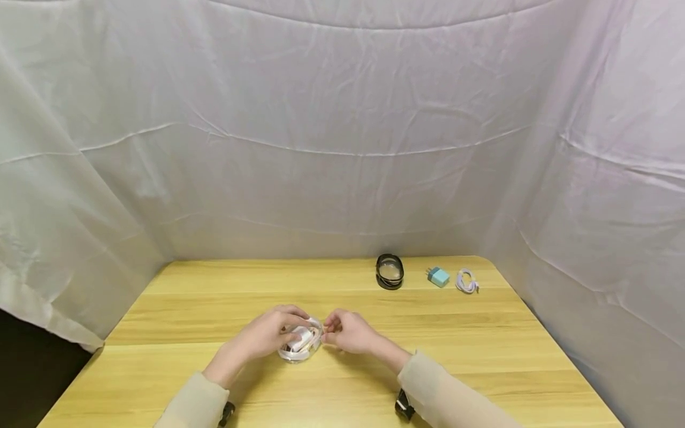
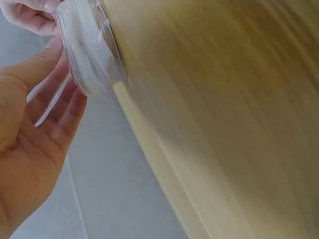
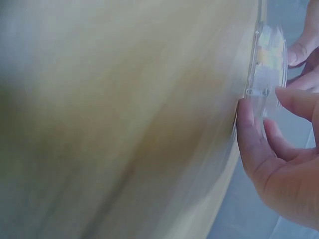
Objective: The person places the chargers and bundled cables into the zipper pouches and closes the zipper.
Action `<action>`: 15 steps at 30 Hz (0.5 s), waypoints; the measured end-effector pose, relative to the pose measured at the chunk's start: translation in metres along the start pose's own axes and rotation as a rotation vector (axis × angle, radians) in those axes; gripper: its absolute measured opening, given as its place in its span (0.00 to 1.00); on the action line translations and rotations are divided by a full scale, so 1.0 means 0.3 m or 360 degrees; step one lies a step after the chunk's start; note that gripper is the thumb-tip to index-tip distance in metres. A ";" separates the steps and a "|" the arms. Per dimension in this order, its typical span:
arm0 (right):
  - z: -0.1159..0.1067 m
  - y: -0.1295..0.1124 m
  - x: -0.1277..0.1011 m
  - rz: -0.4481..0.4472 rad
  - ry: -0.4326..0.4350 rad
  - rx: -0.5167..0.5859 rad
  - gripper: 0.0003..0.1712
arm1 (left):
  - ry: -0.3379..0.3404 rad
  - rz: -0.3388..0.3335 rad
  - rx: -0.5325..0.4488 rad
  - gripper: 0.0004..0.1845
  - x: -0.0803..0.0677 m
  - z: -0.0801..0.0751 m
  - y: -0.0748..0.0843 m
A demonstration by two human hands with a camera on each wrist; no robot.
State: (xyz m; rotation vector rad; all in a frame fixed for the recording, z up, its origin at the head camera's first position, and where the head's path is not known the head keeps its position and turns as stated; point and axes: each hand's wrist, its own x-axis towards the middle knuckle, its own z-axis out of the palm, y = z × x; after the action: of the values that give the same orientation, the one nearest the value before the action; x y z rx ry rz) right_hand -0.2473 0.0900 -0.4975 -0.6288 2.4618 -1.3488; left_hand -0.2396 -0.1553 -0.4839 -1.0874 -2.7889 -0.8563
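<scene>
Head view, lower centre: left hand (image 1: 267,336) fingers curled around clear round case (image 1: 301,345) on wooden table (image 1: 481,356); right hand (image 1: 348,331) fingertips pinching its right edge. Step judged: opening case. Next: steady base, lift lid at clasp.

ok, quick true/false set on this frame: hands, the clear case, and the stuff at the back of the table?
1. Both hands, left hand and right hand, are on the clear case. True.
2. The clear case is empty. False: something white lies inside.
3. The blue charger sits between the black round case and the white cable. True.
4. The white cable is stretched straight. False: it is coiled.
5. The table is grey metal. False: light wood.
</scene>
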 end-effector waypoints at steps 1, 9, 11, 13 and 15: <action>0.003 -0.003 0.000 0.0010 0.0015 0.0034 0.18 | 0.0014 0.0002 0.0001 0.16 0.000 -0.002 -0.004; 0.038 -0.014 0.002 0.0054 0.0073 0.0208 0.26 | 0.0016 -0.0101 -0.0058 0.20 -0.010 -0.017 -0.035; 0.044 -0.018 0.002 0.0057 0.0077 0.0218 0.25 | -0.0011 -0.0129 -0.0093 0.21 -0.013 -0.019 -0.040; 0.048 -0.022 0.002 0.0061 0.0082 0.0216 0.24 | -0.0034 -0.0143 -0.0120 0.21 -0.015 -0.020 -0.045; 0.050 -0.025 0.003 0.0062 0.0091 0.0205 0.24 | -0.0048 -0.0155 -0.0144 0.20 -0.015 -0.021 -0.048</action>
State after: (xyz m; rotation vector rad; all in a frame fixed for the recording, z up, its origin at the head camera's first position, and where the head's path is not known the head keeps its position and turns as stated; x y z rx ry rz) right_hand -0.2400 0.0749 -0.4993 -0.5168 2.3939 -1.5155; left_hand -0.2463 -0.1698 -0.4865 -0.9906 -2.8749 -0.9933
